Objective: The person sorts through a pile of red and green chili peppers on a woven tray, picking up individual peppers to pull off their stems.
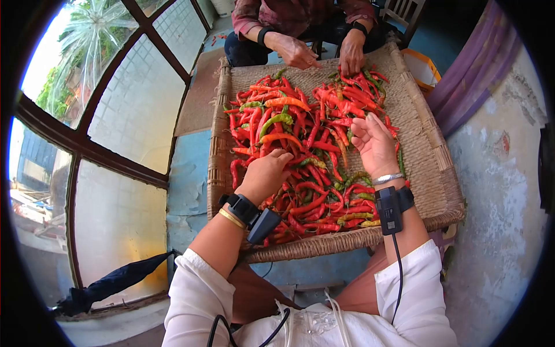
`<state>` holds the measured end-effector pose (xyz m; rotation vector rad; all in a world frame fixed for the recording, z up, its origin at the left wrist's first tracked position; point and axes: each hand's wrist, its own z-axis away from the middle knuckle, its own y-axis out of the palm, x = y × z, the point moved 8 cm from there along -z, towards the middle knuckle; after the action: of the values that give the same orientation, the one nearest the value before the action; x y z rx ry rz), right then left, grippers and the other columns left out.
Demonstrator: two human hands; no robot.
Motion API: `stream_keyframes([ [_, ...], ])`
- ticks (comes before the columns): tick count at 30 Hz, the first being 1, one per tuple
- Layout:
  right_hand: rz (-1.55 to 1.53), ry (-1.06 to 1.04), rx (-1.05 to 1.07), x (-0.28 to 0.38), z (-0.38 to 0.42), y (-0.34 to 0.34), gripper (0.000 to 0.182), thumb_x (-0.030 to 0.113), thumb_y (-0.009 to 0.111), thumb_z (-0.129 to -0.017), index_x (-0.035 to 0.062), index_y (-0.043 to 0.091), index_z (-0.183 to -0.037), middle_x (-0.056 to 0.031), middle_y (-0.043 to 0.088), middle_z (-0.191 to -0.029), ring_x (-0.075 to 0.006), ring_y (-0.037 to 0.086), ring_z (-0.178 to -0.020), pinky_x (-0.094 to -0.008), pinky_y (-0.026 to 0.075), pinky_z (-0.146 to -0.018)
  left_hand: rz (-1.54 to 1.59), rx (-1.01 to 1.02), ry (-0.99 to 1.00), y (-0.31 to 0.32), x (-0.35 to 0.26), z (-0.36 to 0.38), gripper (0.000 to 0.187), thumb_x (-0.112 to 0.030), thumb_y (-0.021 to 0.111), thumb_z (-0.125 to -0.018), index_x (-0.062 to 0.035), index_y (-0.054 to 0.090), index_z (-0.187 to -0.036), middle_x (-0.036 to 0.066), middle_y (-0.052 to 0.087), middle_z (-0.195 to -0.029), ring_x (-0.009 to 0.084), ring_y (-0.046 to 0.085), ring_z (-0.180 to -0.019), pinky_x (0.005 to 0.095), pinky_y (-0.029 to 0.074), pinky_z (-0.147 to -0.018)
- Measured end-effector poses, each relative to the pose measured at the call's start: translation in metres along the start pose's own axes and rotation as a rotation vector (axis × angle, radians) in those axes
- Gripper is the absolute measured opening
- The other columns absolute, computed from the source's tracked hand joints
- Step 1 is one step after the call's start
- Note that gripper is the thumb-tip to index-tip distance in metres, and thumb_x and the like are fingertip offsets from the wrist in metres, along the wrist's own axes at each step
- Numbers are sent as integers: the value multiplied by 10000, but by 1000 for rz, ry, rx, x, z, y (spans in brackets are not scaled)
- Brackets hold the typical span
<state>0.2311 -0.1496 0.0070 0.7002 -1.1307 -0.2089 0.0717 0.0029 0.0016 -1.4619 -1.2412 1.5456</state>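
Red chili peppers [312, 199], with a few orange and green ones among them, lie heaped on a woven tray [425, 156]. My left hand [266, 173] is in the left part of the heap, its fingers curled in against the peppers; what they hold is hidden. Over the right part, my right hand [376, 144] is turned with its palm toward the middle. Its fingers are loosely bent and apart, and nothing shows in them. A curved green pepper [276, 123] and an orange pepper [281, 138] lie just beyond my left hand.
Across the tray sits another person [300, 20], both hands at the far edge of the peppers. A window [121, 104] and a folded dark umbrella [115, 281] are on the left. A purple curtain [477, 75] and an orange-edged box [421, 69] are on the right.
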Motion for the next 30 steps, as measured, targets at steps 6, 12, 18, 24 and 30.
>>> stream_keyframes([
  [6,291,248,225,-36,6,5,309,260,541,-842,32,511,-1049,-53,595,-791,-112,593,-643,-220,470,-508,-118,95,-32,11,0,2,317,-149,592,-733,-94,556,-1043,92,558,-980,274,579,-835,372,481,-678],
  [12,827,358,504,-65,29,24,252,239,531,-853,17,581,-959,-25,598,-761,-59,558,-597,-171,426,-451,89,-71,-33,-12,-7,-3,197,-141,575,-754,-84,610,-938,99,584,-853,283,576,-797,385,469,-668],
  [18,890,484,608,-75,46,32,253,287,542,-844,37,577,-865,-24,581,-706,-67,537,-557,-185,400,-421,398,-192,-16,-22,-24,-3,178,-104,604,-746,-49,604,-915,109,583,-802,278,578,-752,356,460,-638],
  [24,599,388,472,-67,37,28,188,246,571,-827,64,545,-788,-5,550,-621,-55,490,-492,-195,359,-387,596,-159,-1,-20,-34,-2,173,-83,628,-731,-30,600,-893,116,585,-799,268,581,-733,330,462,-637],
  [30,291,167,275,-22,4,13,146,208,568,-834,71,538,-792,-12,561,-627,-54,496,-487,-188,385,-397,268,-266,-72,-32,4,-5,173,-115,602,-749,-46,601,-908,105,586,-874,275,583,-772,347,471,-668],
])
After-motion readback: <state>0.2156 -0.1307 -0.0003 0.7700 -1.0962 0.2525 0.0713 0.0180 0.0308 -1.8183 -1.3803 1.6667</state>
